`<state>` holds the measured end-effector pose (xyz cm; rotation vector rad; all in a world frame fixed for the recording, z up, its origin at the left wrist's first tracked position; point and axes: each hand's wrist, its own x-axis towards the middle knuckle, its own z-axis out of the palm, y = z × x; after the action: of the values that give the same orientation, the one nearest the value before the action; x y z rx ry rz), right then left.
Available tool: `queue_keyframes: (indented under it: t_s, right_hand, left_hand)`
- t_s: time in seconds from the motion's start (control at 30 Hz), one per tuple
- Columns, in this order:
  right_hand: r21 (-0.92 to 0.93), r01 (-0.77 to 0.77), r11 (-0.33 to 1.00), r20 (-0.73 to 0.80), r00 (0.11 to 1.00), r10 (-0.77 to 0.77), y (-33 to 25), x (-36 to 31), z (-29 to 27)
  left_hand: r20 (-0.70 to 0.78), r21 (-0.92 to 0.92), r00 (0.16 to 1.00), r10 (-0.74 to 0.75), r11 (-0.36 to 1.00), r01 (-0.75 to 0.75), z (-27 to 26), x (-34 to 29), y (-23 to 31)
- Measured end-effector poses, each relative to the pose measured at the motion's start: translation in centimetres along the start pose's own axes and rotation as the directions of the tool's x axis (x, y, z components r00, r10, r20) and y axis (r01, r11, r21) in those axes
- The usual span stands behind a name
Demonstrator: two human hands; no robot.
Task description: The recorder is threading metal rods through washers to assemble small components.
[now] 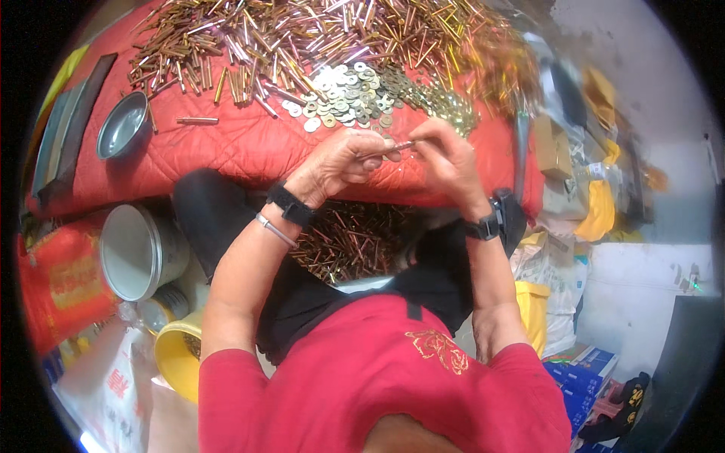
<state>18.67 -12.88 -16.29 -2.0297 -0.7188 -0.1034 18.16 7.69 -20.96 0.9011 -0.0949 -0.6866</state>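
Note:
My left hand (349, 157) is closed around a thin, short metal rod (402, 146) held just above the near edge of a red quilted cover. The rod's right end meets the pinched fingers of my right hand (451, 162); any small part between those fingertips is too small to make out. Right behind my hands lies a pile of flat round metal washers (355, 94), silver and brassy. Beyond them a large heap of similar gold-coloured metal rods (302, 38) spreads across the red cover (234, 147).
A metal bowl (123, 127) sits at the cover's left. Below it stand a white bucket (132, 253) and a yellow bucket (172, 351). More rods (351, 245) lie low between my legs. Cardboard boxes (553, 147) and yellow bags (596, 211) line the right.

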Motion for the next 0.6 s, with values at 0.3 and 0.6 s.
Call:
queue_keyframes:
  t_s: [0.3, 0.6]
  right_hand:
    - [0.022, -0.342, 0.94, 0.168, 0.928, 0.333, 2.3, -0.1, -0.6]
    - [-0.148, 0.001, 0.989, -0.08, 0.997, -0.013, 1.3, 1.0, 1.8]
  left_hand:
    - [-0.104, 0.57, 0.904, 0.414, 0.77, -0.287, 0.8, 0.3, -0.6]
    - [-0.188, 0.382, 0.944, 0.27, 0.906, -0.182, -0.5, 1.1, -1.1]
